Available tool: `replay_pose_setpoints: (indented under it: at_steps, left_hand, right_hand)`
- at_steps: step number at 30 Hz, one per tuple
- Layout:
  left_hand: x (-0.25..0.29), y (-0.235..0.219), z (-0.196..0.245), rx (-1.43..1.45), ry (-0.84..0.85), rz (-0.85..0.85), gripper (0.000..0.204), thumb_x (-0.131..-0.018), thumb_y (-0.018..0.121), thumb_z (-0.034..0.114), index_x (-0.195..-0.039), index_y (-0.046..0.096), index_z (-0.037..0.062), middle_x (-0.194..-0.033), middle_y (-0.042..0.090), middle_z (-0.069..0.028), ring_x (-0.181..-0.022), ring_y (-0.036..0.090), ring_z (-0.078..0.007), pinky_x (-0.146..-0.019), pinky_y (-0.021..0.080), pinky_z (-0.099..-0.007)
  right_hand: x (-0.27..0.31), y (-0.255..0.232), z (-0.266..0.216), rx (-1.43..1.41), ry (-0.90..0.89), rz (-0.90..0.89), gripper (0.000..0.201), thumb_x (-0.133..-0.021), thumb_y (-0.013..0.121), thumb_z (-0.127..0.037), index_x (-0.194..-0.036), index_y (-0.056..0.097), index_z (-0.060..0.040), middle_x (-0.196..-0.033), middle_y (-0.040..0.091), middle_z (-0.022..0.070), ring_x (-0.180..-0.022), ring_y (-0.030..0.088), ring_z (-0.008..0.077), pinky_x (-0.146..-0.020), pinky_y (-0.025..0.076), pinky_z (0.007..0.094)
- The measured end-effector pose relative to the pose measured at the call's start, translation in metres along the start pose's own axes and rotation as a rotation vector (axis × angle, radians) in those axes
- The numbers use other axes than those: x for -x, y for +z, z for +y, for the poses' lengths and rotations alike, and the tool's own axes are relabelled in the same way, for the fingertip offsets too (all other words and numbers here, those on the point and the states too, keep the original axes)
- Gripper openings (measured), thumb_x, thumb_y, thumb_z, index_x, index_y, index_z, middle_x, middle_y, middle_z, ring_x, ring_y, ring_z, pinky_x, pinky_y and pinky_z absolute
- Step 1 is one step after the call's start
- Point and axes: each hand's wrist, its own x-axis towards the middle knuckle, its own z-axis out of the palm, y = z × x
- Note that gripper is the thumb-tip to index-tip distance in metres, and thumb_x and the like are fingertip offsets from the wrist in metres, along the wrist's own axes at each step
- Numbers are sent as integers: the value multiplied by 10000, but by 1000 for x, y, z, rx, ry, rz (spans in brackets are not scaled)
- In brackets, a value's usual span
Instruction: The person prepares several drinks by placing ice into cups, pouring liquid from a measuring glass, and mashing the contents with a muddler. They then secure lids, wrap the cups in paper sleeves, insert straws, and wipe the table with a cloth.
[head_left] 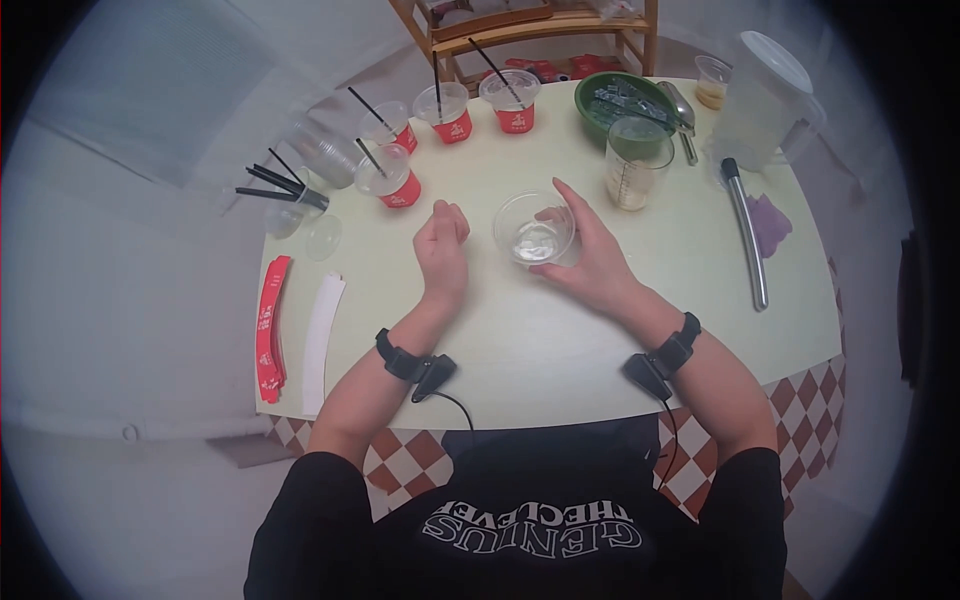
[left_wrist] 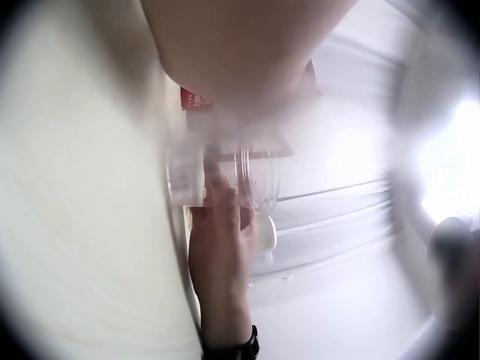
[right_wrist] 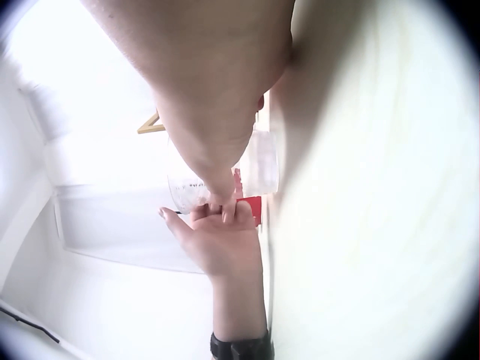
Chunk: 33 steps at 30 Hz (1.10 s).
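Observation:
An empty-looking clear cup (head_left: 535, 232) stands near the middle of the table, its mouth facing up. My right hand (head_left: 598, 262) grips its right side, thumb near and fingers round the far side. Just left of the cup, my left hand (head_left: 441, 250) rests with loosely curled fingers, holding nothing and apart from the cup. The left wrist view shows the right hand (left_wrist: 221, 255) at the clear cup (left_wrist: 184, 178). In the right wrist view, the left hand (right_wrist: 229, 244) has its thumb spread and finger ends bent.
Red-banded cups with black straws (head_left: 452, 125) stand at back left, above spare straws (head_left: 275, 182), red strips (head_left: 270, 330) and a white strip (head_left: 320, 345). Behind the right hand are a measuring cup (head_left: 637, 175) and green bowl (head_left: 590, 112); rightward, a metal-ended rod (head_left: 749, 235), purple cloth (head_left: 770, 226) and large pitcher (head_left: 755, 110).

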Motion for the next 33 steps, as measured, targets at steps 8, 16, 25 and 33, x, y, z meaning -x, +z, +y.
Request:
replay_pose_setpoints:
  at_steps: [8, 16, 25, 33]
  left_hand:
    - [-39, -127, 32, -377, 6, 506, 287, -1124, 557, 305, -1003, 638, 57, -924, 604, -11, -834, 530, -121, -761, 431, -280]
    - [-64, -237, 30, -1619, -547, 178, 696, -807, 830, 594, -1333, 683, 163, -1337, 698, -212, -1368, 566, -442, -1105, 479, -531]
    - [-60, -250, 25, -1400, -545, 161, 730, -771, 847, 610, -1286, 659, 128, -1287, 736, -210, -1177, 710, -383, -1011, 535, -495]
    - [6, -114, 115, -1036, -204, 51, 567, -836, 869, 324, -1276, 633, 56, -1279, 679, -133, -1216, 662, -291, -1058, 505, -444]
  right_hand:
    - [1, -2, -1, 72, -4, 18, 1136, -751, 970, -229, -1662, 313, -63, -1357, 693, 121, -1293, 597, 346, -1128, 483, 458]
    - [1, -2, 2, 68, -16, 34, 1099, -766, 963, -225, -1655, 334, -73, -1363, 696, 125, -1280, 614, 346, -1116, 503, 451]
    - [1, -3, 3, 29, -15, 19, 1091, -779, 957, -248, -1657, 331, -81, -1377, 692, 141, -1273, 629, 355, -1102, 520, 446]
    - [1, -5, 0, 40, 17, 3, 1121, -780, 956, -261, -1671, 300, -85, -1402, 678, 142, -1309, 609, 353, -1113, 514, 454]
